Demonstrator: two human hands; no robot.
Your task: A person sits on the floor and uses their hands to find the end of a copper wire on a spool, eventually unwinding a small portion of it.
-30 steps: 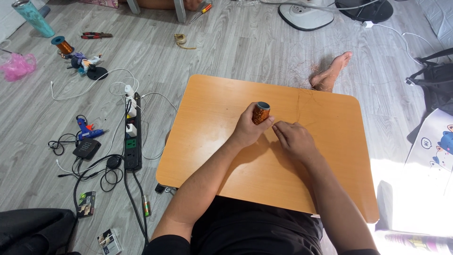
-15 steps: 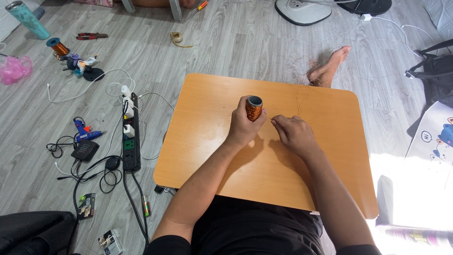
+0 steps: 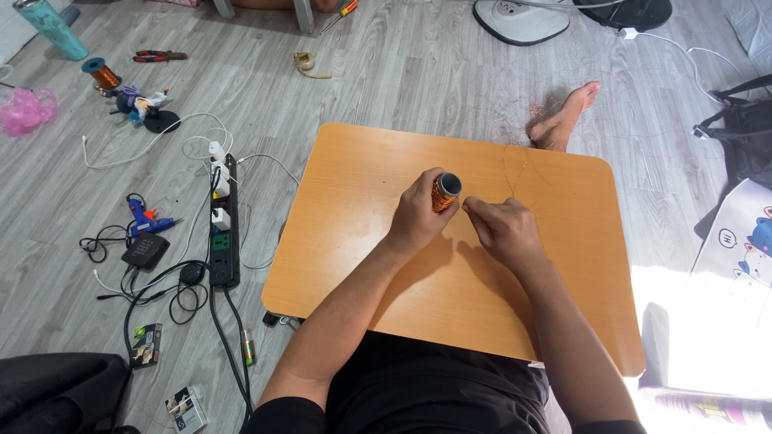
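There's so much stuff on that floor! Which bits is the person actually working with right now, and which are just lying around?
In use:
left hand gripping the copper wire spool
right hand pinched beside the spool
orange lap table under both hands

Lying about:
power strip
blue glue gun
red pliers
second wire spool
pink bag
teal bottle

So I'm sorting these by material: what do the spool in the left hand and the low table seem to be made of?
The spool looks wound with fine copper wire: a shiny orange-brown metallic coil, with a dark, probably plastic, end rim. The table looks like laminated wood board: a smooth, even orange-tan top with a soft sheen and rounded corners, no clear grain. The left hand grips the spool; the right hand rests beside it.
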